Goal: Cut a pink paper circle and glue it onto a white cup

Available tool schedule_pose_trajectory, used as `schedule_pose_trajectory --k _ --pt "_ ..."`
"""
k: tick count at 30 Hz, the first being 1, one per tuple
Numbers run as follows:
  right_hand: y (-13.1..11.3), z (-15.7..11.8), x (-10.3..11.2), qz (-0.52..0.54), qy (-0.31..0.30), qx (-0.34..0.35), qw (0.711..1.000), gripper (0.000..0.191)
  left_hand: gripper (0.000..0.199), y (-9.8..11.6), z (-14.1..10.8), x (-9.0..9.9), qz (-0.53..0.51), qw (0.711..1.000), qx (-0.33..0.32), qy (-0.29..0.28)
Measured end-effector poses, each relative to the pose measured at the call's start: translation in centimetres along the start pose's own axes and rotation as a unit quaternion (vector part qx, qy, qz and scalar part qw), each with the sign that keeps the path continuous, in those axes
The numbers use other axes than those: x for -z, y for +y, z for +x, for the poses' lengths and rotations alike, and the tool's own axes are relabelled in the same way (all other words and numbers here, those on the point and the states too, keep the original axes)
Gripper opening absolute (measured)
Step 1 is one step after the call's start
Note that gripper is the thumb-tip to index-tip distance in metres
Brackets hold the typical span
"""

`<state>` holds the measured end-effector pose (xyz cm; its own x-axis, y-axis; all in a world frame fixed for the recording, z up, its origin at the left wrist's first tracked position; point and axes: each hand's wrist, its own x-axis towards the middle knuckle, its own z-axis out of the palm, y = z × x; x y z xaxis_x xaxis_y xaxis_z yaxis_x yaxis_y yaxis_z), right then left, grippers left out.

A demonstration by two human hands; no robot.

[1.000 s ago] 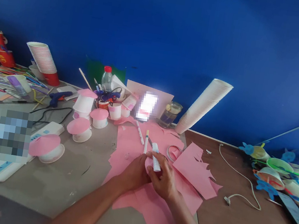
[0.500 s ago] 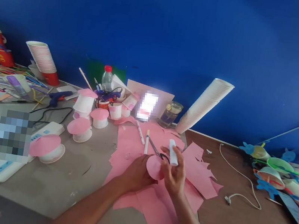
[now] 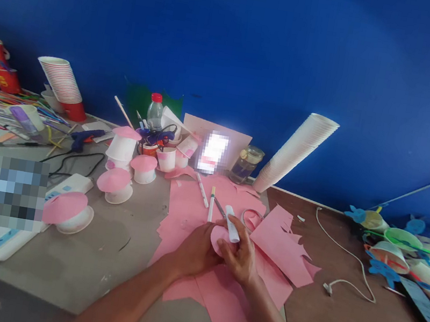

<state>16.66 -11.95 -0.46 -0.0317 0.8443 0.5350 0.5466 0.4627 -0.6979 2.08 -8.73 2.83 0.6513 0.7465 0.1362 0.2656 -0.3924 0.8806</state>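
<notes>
My left hand is closed around the edge of a round pink paper piece, just above the pink sheets. A short white tube, perhaps rolled paper, is in the fingers of my right hand. That hand's thumb presses on the pink round piece. Behind my right hand lies a pair of scissors, its blades partly hidden. A white marker and a second white pen rest on the pink paper.
White cups with pink paper cone tops stand to the left. A leaning stack of white cups, a jar and a lit phone are at the back. Cut pink scraps and a white cable lie at right.
My right hand has moved left and down with the white tube, over the round pink piece. The scissors' handles now show more behind it. My left hand has barely moved.
</notes>
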Motion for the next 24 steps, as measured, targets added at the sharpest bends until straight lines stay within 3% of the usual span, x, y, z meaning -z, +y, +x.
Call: schedule_pose_trajectory --k 7,13,17,20,24 --pt "-0.1 0.5 0.2 -0.067 -0.009 0.053 0.996 0.052 0.038 -0.7 -0.1 -0.2 0.005 1.0 -0.018 0.013" --pt "-0.2 0.3 0.1 -0.08 -0.008 0.045 0.996 0.054 0.038 -1.3 -0.2 -0.4 -0.002 1.0 -0.004 0.013" --pt "-0.3 0.1 0.3 0.046 0.011 -0.006 0.999 0.054 0.042 -1.0 -0.1 -0.3 -0.016 1.0 0.013 -0.007" --pt "-0.2 0.1 0.5 0.177 0.045 -0.064 0.981 0.052 0.044 -0.9 0.0 -0.2 -0.012 0.999 0.038 0.002" --pt "-0.2 0.3 0.8 0.248 0.015 -0.084 0.965 0.05 0.049 -0.9 0.0 -0.1 -0.021 0.999 0.041 0.012"
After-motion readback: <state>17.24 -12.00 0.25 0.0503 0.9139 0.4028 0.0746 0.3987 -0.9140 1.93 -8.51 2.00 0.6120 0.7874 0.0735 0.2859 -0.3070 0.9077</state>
